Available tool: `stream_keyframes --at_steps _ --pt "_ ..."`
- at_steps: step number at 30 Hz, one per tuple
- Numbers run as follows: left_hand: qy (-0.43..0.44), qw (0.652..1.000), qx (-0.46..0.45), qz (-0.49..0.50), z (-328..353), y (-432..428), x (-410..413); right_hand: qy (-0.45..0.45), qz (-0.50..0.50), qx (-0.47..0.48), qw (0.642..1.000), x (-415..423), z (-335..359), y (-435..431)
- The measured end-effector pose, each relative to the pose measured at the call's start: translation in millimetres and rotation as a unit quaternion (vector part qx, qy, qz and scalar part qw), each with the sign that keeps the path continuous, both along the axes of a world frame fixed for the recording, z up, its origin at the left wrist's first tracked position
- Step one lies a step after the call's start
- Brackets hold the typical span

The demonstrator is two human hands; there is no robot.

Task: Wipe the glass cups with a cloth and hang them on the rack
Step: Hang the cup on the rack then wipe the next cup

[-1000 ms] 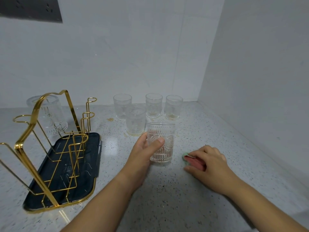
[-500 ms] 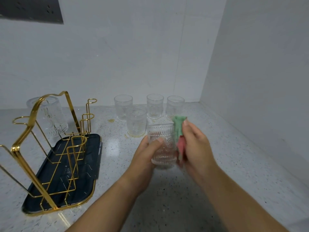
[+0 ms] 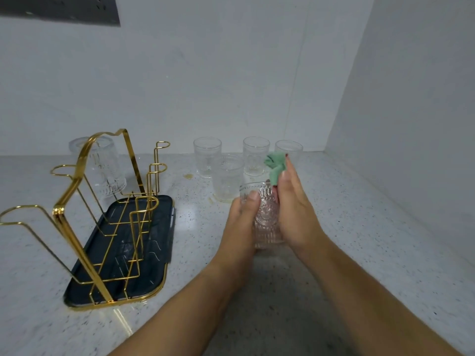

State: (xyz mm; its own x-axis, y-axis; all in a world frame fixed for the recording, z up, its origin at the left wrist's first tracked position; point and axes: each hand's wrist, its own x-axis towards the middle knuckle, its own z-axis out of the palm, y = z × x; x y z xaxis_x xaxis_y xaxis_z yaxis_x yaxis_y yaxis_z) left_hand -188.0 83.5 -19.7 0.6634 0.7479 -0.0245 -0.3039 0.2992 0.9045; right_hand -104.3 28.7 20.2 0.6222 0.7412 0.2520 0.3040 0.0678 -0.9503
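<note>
Cloth raised from the counter to the cup

A second ago the right hand lay on the counter with the green cloth; now it holds the cloth against the right side of the glass cup. The left hand grips the left side, thumb near the rim. The cup is clear, ribbed and upright between both hands.

A speckled white countertop meets plain white walls; a dark panel sits top left
</note>
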Motion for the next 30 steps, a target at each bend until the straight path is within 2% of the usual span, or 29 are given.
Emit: stream_keyframes --at_steps 4,8,11,14,19,22,26,30 --pt "-0.015 0.999 -0.03 -0.013 -0.3 9.4 -4.2 -0.009 0.056 0.0 0.998 -16.4 -13.9 -1.8" --pt "-0.029 0.995 -0.09 -0.016 2.5 18.7 -11.6 -0.098 0.074 -0.02 0.992 -37.4 -49.4 -21.7" --pt "-0.02 0.998 -0.064 -0.004 3.7 15.9 -9.1 -0.128 0.068 -0.016 0.989 -28.0 -48.9 -26.0" --pt "-0.014 0.999 -0.041 0.017 2.0 14.2 -4.3 -0.072 0.048 -0.02 0.996 -13.6 -35.2 -15.3" --pt "-0.037 0.997 -0.055 -0.048 1.5 10.8 -4.5 0.018 0.043 -0.034 0.998 -0.3 -12.3 0.4" --pt "-0.024 0.998 -0.024 -0.048 2.7 11.1 -8.8 -0.033 0.073 -0.035 0.996 -15.8 -23.4 -9.9" --pt "-0.008 0.996 -0.094 0.004 -1.1 18.9 -9.6 -0.105 0.1 -0.08 0.986 -35.3 -41.8 -37.4" --pt "0.001 0.991 -0.117 -0.057 5.2 17.9 -12.9 -0.15 0.099 -0.087 0.98 -32.6 -42.0 -43.8"
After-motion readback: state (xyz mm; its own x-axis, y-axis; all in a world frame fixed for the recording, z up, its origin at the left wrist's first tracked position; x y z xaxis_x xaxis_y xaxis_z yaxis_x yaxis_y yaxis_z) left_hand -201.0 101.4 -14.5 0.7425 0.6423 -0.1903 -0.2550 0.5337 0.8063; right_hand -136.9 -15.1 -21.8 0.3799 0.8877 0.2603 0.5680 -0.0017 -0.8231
